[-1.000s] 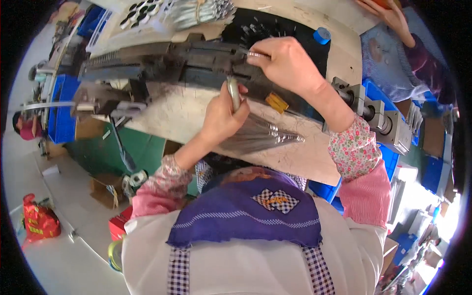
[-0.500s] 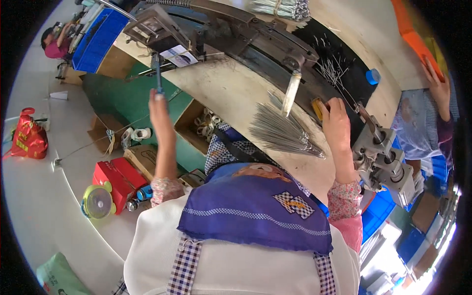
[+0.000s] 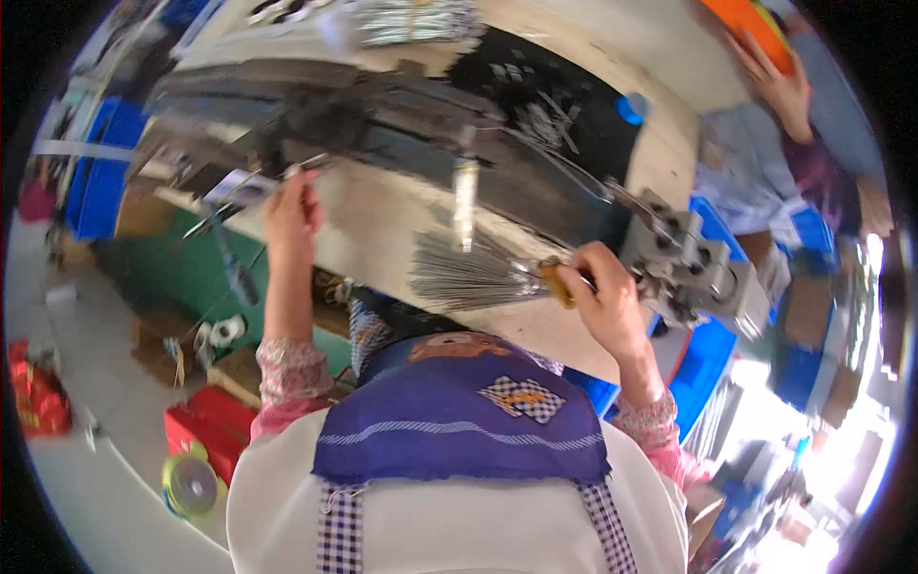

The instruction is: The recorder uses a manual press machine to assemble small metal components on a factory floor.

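Grasped between the thumb and curled fingers of the right hand (image 3: 610,298), a small yellow block (image 3: 557,283) sits at the gathered end of a fanned bundle of thin metal wires (image 3: 467,271) on the pale worktable (image 3: 373,215); whether block and wires touch cannot be told. Fingers bunched, the left hand (image 3: 293,222) is raised well apart from the right, its tips at a thin metal piece (image 3: 312,163) near the table's left part; blur makes it impossible to tell whether they hold it.

Between the hands, a lever with a pale grip (image 3: 465,196) points down from a long dark metal fixture (image 3: 382,120), its lower end just beside the wires; to the right of the right hand stands a silvery clamp assembly (image 3: 703,263) with round shafts.

Beyond the fixture, more loose wires (image 3: 550,122) lie on a black mat (image 3: 598,81), a blue roll (image 3: 631,108) at its edge; at upper right, a co-worker's hand (image 3: 786,96) meets an orange object (image 3: 751,29); the person at the table wears a purple apron (image 3: 430,452) and floral cuffs (image 3: 290,368).
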`<act>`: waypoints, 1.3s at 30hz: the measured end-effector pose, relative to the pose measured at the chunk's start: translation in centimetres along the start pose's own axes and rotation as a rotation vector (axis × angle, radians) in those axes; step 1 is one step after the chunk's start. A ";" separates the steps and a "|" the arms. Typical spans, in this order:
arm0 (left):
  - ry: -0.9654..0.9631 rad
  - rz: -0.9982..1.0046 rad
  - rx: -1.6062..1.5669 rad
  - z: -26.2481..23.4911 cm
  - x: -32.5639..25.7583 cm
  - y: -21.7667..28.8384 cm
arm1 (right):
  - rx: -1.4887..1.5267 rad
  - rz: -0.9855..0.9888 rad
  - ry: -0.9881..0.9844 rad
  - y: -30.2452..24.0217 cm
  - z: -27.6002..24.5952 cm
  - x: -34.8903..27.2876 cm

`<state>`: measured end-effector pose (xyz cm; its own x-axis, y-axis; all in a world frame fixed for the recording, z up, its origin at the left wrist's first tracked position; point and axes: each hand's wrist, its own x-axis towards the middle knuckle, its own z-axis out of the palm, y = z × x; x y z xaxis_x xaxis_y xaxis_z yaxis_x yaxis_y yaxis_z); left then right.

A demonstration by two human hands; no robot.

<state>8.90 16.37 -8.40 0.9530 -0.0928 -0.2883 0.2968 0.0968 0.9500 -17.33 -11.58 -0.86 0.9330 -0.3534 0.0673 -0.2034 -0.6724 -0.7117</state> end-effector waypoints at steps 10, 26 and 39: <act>-0.787 -0.157 -0.194 14.5 -12.3 3.5 | 0.257 -0.024 -0.023 -0.6 -3.0 -0.2; -0.535 -0.174 -0.251 20.2 -10.6 0.2 | 0.160 -0.010 0.278 -1.6 -6.9 -1.1; -0.881 -0.358 -0.162 21.2 -9.6 0.5 | 0.065 0.024 0.028 -2.6 -7.2 11.8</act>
<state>-1.35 -3.74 -2.60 0.4369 -0.8474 -0.3017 0.6289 0.0480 0.7760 -7.88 -18.68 6.84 0.9193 -0.3876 0.0683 -0.2051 -0.6199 -0.7574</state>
